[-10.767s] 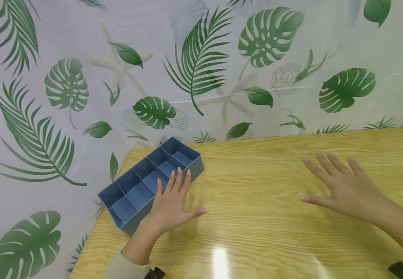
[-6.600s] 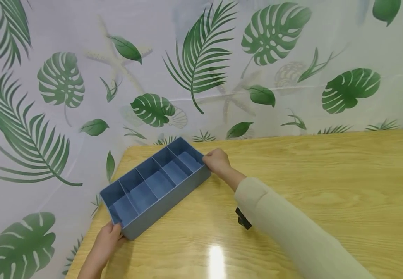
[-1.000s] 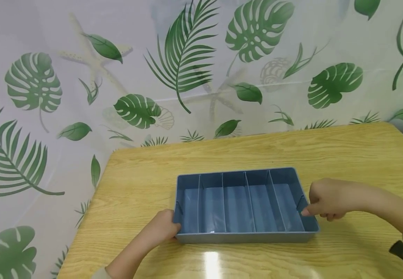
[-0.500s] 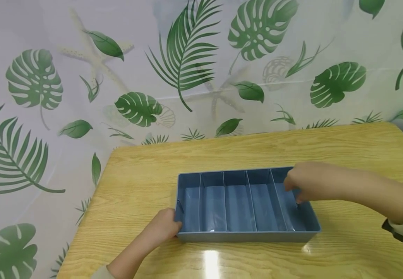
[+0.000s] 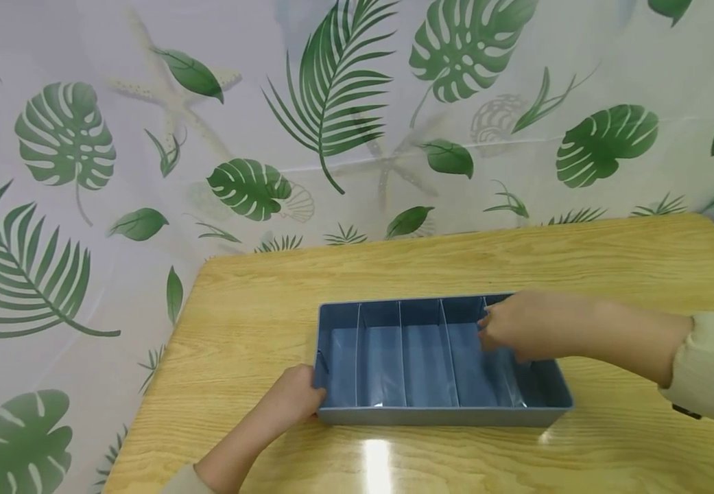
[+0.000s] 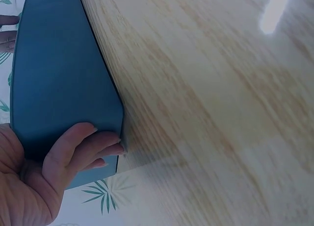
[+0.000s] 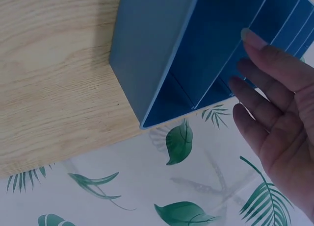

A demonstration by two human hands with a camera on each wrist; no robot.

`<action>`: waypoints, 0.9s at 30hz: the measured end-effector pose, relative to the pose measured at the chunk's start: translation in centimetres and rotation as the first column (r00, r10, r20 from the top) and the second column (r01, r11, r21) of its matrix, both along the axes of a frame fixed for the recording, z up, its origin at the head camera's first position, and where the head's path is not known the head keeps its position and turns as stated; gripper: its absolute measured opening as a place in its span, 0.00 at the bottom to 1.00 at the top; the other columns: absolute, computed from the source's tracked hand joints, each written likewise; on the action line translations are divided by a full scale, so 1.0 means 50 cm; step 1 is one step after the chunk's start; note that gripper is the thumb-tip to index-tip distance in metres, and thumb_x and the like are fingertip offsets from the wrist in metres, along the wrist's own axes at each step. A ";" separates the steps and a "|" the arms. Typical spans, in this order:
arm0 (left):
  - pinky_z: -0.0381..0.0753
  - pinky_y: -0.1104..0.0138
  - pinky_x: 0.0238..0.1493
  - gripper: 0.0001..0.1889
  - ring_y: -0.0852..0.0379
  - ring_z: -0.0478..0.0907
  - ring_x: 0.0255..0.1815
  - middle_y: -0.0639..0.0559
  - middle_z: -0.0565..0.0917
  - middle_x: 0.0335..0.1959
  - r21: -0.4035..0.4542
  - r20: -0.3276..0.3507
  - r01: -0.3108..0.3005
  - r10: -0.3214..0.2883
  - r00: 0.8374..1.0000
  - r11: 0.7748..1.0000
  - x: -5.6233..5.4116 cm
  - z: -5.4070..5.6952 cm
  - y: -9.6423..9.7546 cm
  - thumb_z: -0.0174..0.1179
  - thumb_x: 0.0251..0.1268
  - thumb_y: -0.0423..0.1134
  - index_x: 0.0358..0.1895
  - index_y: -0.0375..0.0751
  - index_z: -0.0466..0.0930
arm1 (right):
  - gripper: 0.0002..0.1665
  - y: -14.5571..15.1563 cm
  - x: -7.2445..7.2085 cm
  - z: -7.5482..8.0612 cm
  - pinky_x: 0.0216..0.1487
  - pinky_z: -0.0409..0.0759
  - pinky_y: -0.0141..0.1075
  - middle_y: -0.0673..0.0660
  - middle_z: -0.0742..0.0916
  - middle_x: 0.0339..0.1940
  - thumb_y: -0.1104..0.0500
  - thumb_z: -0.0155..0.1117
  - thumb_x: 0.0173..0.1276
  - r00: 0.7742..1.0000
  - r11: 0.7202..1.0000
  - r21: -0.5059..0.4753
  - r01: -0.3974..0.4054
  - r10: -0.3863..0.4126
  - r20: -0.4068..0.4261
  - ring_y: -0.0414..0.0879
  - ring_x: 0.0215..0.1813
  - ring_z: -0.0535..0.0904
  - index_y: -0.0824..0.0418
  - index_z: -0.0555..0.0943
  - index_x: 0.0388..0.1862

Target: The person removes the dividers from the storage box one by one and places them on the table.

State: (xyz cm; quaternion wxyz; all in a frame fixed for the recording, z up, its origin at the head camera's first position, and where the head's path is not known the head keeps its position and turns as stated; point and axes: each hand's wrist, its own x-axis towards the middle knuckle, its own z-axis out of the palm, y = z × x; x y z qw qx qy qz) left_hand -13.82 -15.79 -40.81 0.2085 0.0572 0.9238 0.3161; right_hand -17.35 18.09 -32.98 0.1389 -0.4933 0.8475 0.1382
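A blue tray (image 5: 443, 416) with several upright dividers (image 5: 446, 343) lies crosswise on the wooden table (image 5: 394, 267); its compartments look bare. My left hand (image 5: 298, 398) grips its near left corner. In the left wrist view the left hand's fingers (image 6: 91, 147) curl round the corner of the tray (image 6: 59, 79). My right hand (image 5: 505, 326) hovers over the tray's right compartments, fingertips by a divider. The right wrist view shows that hand (image 7: 260, 93) with fingers straight above the tray (image 7: 147, 49), holding nothing.
A leaf-printed curtain (image 5: 332, 103) hangs close behind the table and round its left side. The table's left edge (image 5: 165, 363) lies a little beyond the tray. Bare wood lies behind the tray and to its right (image 5: 628, 274).
The tray came from the table's back left corner to the middle front. In the last second my right hand left the tray's right end wall and moved left over its compartments.
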 end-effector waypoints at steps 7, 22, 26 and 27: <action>0.79 0.66 0.21 0.09 0.52 0.80 0.19 0.42 0.77 0.22 0.009 0.004 -0.006 0.006 1.000 1.000 -0.001 0.000 0.004 0.51 0.57 0.28 0.35 0.21 0.75 | 0.21 -0.003 -0.005 -0.012 0.51 0.79 0.40 0.48 0.86 0.47 0.65 0.74 0.48 0.999 0.999 0.004 -0.048 0.048 -0.018 0.49 0.51 0.82 0.50 0.85 0.43; 0.79 0.67 0.20 0.09 0.50 0.81 0.18 0.40 0.77 0.23 0.019 -0.003 -0.025 0.025 1.000 1.000 0.003 0.004 0.001 0.51 0.57 0.28 0.35 0.20 0.74 | 0.19 -0.017 -0.009 -0.065 0.61 0.72 0.40 0.43 0.86 0.35 0.65 0.74 0.48 0.987 0.990 0.087 -0.112 0.121 -0.109 0.38 0.43 0.82 0.45 0.85 0.37; 0.79 0.66 0.21 0.10 0.51 0.80 0.19 0.41 0.77 0.23 0.020 0.006 -0.031 0.031 0.999 0.999 0.004 0.002 0.002 0.52 0.58 0.28 0.36 0.20 0.74 | 0.13 -0.018 -0.010 -0.077 0.61 0.72 0.40 0.42 0.85 0.28 0.65 0.72 0.50 0.984 0.992 0.058 -0.113 0.120 -0.128 0.37 0.38 0.81 0.46 0.84 0.29; 0.79 0.66 0.21 0.10 0.51 0.80 0.18 0.42 0.76 0.22 0.016 0.005 -0.032 0.032 0.999 0.999 0.005 0.001 0.003 0.52 0.58 0.29 0.36 0.20 0.74 | 0.13 -0.019 -0.010 -0.080 0.61 0.72 0.40 0.42 0.84 0.28 0.65 0.72 0.50 0.984 0.992 0.050 -0.113 0.119 -0.130 0.36 0.37 0.81 0.46 0.84 0.27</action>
